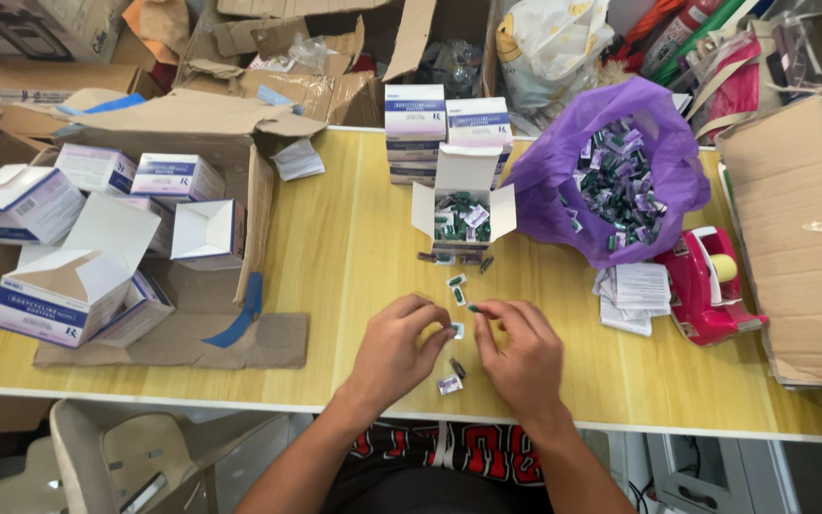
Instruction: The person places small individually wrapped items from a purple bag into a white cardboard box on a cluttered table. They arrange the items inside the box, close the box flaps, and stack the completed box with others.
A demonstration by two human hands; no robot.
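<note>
Two hands met over a small packet near the desk's front edge.

The left hand (400, 345) and right hand (518, 354) both pinched a small packet (458, 330) between narrowed fingertips — its details too tiny to read. More loose packets (456, 286) trailed toward an open white box (463, 203) farther back; a purple bag (611, 171) stood to its right, its contents partly hidden, on the wooden desk (335, 257).

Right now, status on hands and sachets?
Left hand and right hand pinch one sachet between them. Loose sachets ahead. Open box beyond; nothing blocking.
</note>
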